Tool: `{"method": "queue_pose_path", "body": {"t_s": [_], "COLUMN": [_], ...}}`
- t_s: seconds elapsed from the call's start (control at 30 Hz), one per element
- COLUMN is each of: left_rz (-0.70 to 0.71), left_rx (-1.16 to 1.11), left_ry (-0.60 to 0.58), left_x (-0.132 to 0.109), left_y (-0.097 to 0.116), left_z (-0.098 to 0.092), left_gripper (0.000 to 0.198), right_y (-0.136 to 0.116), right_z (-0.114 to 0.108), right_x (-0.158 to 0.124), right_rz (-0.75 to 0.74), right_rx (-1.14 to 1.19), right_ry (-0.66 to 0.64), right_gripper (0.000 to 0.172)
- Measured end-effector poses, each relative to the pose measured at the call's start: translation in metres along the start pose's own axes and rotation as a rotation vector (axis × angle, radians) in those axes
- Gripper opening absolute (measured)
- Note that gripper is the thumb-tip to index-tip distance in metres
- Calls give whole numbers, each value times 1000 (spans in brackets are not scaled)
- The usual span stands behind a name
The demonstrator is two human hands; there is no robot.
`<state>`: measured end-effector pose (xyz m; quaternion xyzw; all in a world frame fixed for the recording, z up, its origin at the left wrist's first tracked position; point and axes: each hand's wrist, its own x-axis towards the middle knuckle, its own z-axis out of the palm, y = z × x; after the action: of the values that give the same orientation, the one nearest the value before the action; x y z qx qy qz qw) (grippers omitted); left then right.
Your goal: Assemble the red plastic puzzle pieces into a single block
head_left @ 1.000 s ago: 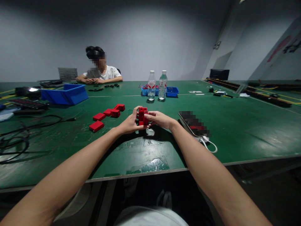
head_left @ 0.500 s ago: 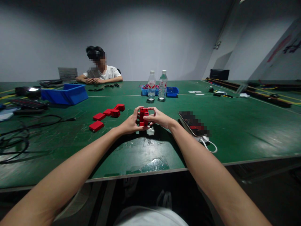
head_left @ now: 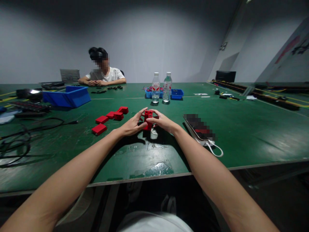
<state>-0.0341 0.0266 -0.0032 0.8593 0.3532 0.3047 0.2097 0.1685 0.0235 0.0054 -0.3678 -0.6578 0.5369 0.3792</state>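
Note:
A small red block-shaped part [head_left: 148,126] with holes and recesses in its face stands upright at the middle of the green table [head_left: 154,158]. My right hand [head_left: 163,121] grips it from the right, thumb across the front and index finger at the upper edge. On the other side, my left hand [head_left: 132,125] has its fingers spread, the index reaching up near the block's top and the thumb near its left edge. Whether the left fingertips touch the block is hard to tell. Several similar red blocks [head_left: 99,129] lie to the left of my hands.
A phone [head_left: 199,127] with a white cable lies right of my forearm. Two water bottles [head_left: 167,88] stand before small blue bins [head_left: 177,94]. A larger blue bin [head_left: 70,96] and black cables [head_left: 19,138] are at left. Across the table sits a person [head_left: 106,75].
My left fingers have opened up around the red block; the left thumb has risen from beneath its lower edge to its left side. My right hand stays on the block.

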Motion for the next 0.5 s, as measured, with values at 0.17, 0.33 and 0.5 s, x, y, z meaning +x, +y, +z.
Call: {"method": "queue_pose_path", "body": {"t_s": [0.17,0.33,0.5], "left_rz": [-221,-659,-920], "left_rx": [361,677,724], "left_ry": [328,469,372], "left_x": [3,-6,-29], "left_y": [-11,-27,-64], "left_z": [-29,-64,-84], "left_gripper": [63,60,54], "right_y": [1,0,-3], "right_z": [1,3,3], "right_x": [3,3,-2], "right_rz": [-2,-53,14], "right_rx": [-32,7,-57], "right_ry": [57,28,61], "right_gripper": [51,53,52]}}
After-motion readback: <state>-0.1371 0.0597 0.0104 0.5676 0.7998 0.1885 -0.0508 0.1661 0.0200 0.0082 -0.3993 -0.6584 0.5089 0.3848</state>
